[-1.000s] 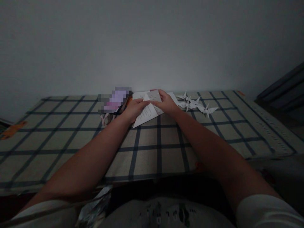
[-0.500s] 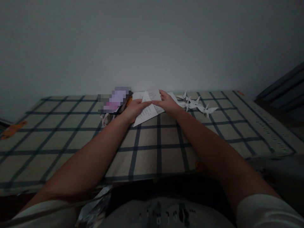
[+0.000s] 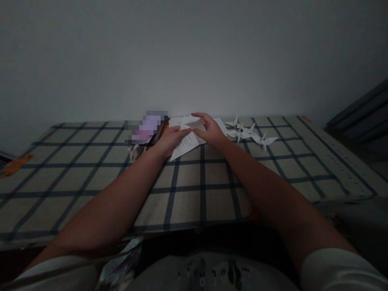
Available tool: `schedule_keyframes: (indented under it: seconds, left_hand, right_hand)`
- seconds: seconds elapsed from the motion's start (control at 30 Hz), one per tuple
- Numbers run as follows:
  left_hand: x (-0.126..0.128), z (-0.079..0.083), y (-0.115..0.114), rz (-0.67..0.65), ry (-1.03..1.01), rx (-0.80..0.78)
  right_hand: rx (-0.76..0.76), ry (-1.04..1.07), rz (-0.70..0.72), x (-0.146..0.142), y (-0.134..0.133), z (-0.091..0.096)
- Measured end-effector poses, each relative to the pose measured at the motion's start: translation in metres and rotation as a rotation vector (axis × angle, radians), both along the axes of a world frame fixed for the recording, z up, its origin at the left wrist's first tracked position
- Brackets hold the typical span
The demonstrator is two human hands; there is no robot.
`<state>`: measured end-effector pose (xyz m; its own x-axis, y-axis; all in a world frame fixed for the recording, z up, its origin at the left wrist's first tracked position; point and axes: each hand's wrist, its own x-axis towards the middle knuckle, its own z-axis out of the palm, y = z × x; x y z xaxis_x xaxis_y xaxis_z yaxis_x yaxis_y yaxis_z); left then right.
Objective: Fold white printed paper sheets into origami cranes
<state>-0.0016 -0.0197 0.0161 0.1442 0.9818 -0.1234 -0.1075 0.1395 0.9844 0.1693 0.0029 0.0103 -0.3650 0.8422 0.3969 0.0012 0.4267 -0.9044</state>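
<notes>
A partly folded sheet of printed paper [image 3: 185,145] is held between my two hands just above the table, toward the wall. My left hand [image 3: 172,140] grips its left side, thumb on top and pointing right. My right hand [image 3: 212,131] is curled round the right part of the paper, with its thumb touching near the middle and its index finger arched over the far edge. More white paper [image 3: 220,123] shows behind my right hand. Several folded paper cranes [image 3: 250,131] lie to the right of that hand.
A phone [image 3: 148,126] with a blurred-out screen leans left of my left hand, with a pale cord [image 3: 132,152] by it. A checked cloth [image 3: 188,202] covers the table. The wall [image 3: 194,60] rises behind its far edge. Orange patches [image 3: 16,165] mark the left side.
My right hand has shifted slightly left, and its index finger now arches over the paper's far edge. The paper's right part has bent under that hand. My left hand has stayed in place.
</notes>
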Motion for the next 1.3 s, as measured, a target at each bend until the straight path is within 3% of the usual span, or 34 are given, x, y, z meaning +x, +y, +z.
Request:
schedule_keyframes:
  seconds: [0.2, 0.5, 0.6, 0.83, 1.07, 1.3]
  left_hand:
    - [0.002, 0.003, -0.002, 0.021, -0.013, 0.024]
    - [-0.001, 0.000, -0.001, -0.015, 0.025, -0.001]
    - [-0.001, -0.001, 0.000, -0.011, 0.035, -0.001]
    - [0.003, 0.003, -0.002, 0.035, 0.013, -0.015]
    - [0.001, 0.002, 0.000, 0.047, 0.018, 0.002]
    - [-0.001, 0.002, -0.001, -0.010, 0.011, -0.027]
  right_hand:
    - [-0.203, 0.098, 0.055, 0.003, 0.008, -0.005]
    - [-0.231, 0.094, 0.067, 0.005, 0.004, -0.002]
    - [-0.197, 0.080, 0.066, 0.005, 0.006, -0.003]
    - [0.041, 0.055, 0.007, 0.001, 0.011, -0.006]
    - [-0.209, 0.085, 0.117, 0.006, 0.009, -0.006]
    - [-0.237, 0.120, 0.116, 0.008, 0.009, -0.007]
